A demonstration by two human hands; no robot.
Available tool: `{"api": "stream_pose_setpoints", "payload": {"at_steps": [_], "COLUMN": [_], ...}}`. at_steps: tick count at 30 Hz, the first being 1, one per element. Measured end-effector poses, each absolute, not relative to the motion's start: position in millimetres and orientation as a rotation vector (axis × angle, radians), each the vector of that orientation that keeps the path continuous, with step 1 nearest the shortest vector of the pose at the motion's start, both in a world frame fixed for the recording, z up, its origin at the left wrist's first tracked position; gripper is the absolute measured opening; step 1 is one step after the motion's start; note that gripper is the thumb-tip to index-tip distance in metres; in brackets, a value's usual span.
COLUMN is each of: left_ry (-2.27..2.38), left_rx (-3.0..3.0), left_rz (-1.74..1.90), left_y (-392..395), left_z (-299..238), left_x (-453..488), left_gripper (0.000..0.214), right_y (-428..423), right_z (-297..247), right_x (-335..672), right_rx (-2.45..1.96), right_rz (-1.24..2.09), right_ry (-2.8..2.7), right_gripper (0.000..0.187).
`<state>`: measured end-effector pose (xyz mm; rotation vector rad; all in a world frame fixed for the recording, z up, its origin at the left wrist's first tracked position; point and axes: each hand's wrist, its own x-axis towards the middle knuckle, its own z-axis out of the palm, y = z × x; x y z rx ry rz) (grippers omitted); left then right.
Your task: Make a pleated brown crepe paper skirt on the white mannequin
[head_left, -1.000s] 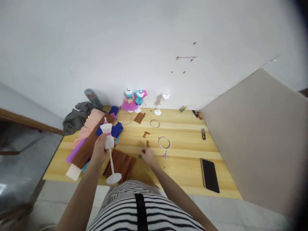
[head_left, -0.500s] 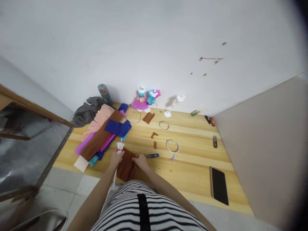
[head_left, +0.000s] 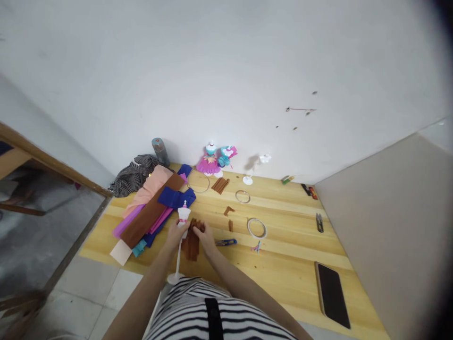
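Note:
My left hand (head_left: 174,234) grips a small white mannequin stand (head_left: 183,216) around its waist; its thin pole runs down to a round base (head_left: 174,278) near my lap. My right hand (head_left: 205,234) is closed on a pleated brown crepe-paper piece (head_left: 193,241), pressing it against the mannequin's waist. Both hands meet over the near edge of the wooden table (head_left: 283,255). Small blue-handled scissors (head_left: 226,242) lie just right of my right hand.
Stacked crepe sheets in brown, blue, pink and peach (head_left: 152,208) lie to the left. Dressed doll stands (head_left: 212,160), wire rings (head_left: 256,227), brown scraps (head_left: 220,184), a snipper (head_left: 319,222) and a black phone (head_left: 331,295) are on the table. A grey panel (head_left: 389,226) stands at right.
My right hand left the scissors on the table and took up the brown pleated paper. Both hands brought paper and mannequin together; the mannequin now hangs lower, its base off the table.

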<state>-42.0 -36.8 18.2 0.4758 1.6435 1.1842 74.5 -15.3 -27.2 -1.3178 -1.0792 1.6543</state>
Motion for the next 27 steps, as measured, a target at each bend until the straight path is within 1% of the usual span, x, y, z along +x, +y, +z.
{"api": "stream_pose_setpoints", "payload": {"at_steps": [2,4,8,13,18,22,27], "left_ry": [1.631,1.601,1.530,1.476,1.421,1.318,1.468], "left_rx": [0.511,0.531,0.544,0.526,0.559,0.568,0.707], "left_rz": [1.292,1.375,1.504,1.555,1.547,1.560,1.595], "left_y": [-30,-27,-28,-36,-45,-45,-39], "left_z": [39,61,103,136,149,154,158], "left_x": [-44,-46,-50,-57,-58,-52,-44], "left_gripper": [0.045,0.044,0.043,0.044,0.041,0.037,0.025], "right_y": [-7,0,5,10,17,21,25], "right_z": [-5,18,55,80,105,138,176], "right_x": [66,56,39,36,51,72,97], "right_rx": [-1.196,-1.084,-0.934,-0.889,-0.889,-0.884,-0.824], "right_rz": [1.665,1.686,1.711,1.709,1.687,1.715,1.755], "right_ry": [-1.029,-1.005,-1.010,-1.017,-1.040,-1.179,-1.497], "right_gripper": [0.037,0.044,0.035,0.028,0.024,0.017,0.014]}}
